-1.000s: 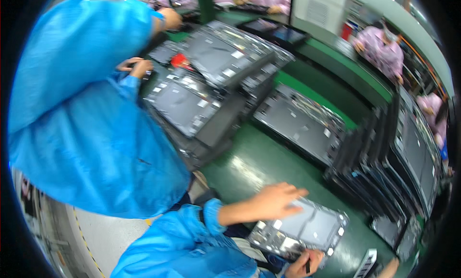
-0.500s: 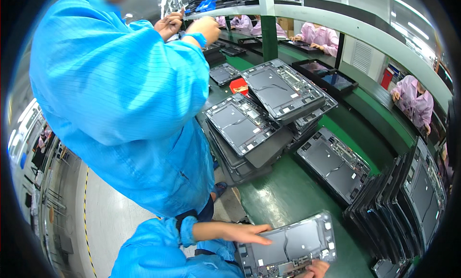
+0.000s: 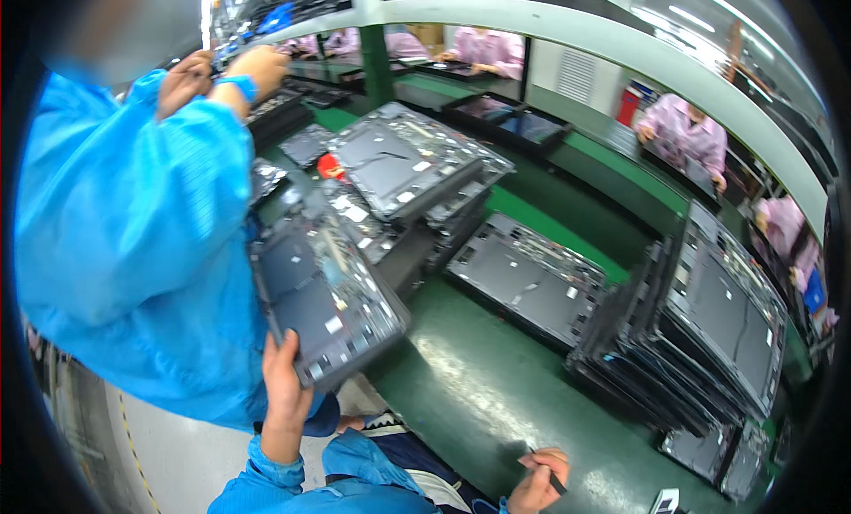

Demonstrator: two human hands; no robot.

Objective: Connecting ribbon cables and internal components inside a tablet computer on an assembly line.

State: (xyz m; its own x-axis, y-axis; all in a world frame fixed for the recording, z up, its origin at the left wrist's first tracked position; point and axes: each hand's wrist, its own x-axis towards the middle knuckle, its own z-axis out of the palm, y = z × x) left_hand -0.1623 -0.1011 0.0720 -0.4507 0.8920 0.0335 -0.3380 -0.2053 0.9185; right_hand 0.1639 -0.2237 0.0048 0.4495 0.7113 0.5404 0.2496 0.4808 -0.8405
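Observation:
My left hand (image 3: 285,397) grips the near edge of a grey laptop base panel (image 3: 326,301) and holds it up, tilted, in front of a co-worker in a blue smock (image 3: 133,239). My right hand (image 3: 539,481) is low at the frame's bottom edge, its fingers closed on a thin dark pen-like tool (image 3: 548,471) above the green bench top (image 3: 479,399). Behind the lifted panel lie more of the same panels in a stack (image 3: 403,172).
A single open panel (image 3: 527,279) lies flat mid-bench. A leaning row of dark panels (image 3: 709,337) stands at the right. A small red object (image 3: 331,166) sits among the stacked panels. People in pink smocks (image 3: 683,137) work across the line, beyond a green shelf rail.
My left hand has lifted the panel from low near my lap up and leftward beside the co-worker. My right hand has come off the panel and now holds the thin tool.

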